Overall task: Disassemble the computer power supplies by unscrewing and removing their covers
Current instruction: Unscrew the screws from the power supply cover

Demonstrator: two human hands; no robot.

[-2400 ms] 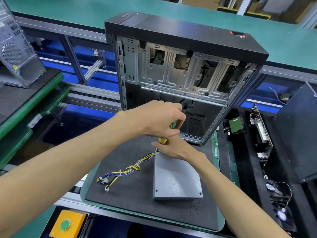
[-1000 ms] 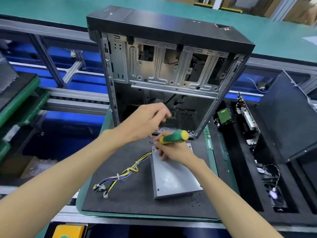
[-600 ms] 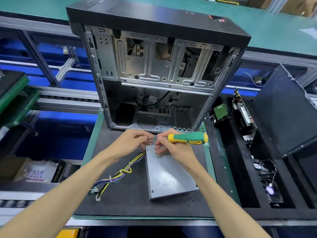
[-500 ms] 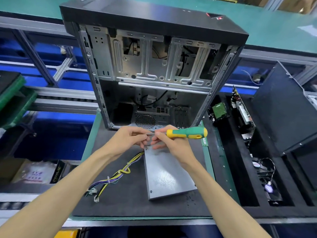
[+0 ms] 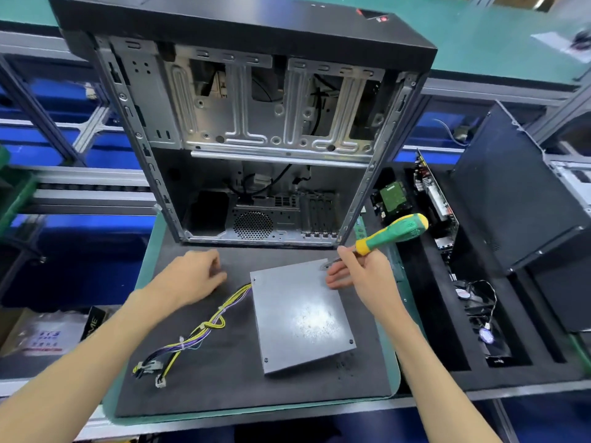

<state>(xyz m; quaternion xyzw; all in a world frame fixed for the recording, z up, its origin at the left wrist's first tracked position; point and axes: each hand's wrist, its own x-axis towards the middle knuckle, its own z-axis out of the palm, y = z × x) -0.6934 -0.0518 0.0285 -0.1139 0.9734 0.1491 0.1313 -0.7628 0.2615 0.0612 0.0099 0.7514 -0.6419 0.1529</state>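
PSU (image 5: 302, 314) lies flat on the black foam mat (image 5: 224, 378), grey cover up, rotated a bit off square. Cable bundle (image 5: 192, 334) exits its left side and trails toward the near-left of the mat, yellow and purple wires, connectors at the end.

Right hand (image 5: 361, 273) grips a screwdriver (image 5: 391, 233), green and yellow handle, fingers wrapped round the lower part. Handle angles up and to the right; tip sits at the PSU's far-right corner, though contact with a screw is too blurred to confirm.

Left hand (image 5: 198, 271) is down on the mat just left of the PSU, fingers loosely curled, apparently holding nothing.

Open PC case (image 5: 256, 123) stands upright behind the mat. Foam tray (image 5: 518, 346) to the right holds boards and a small fan.
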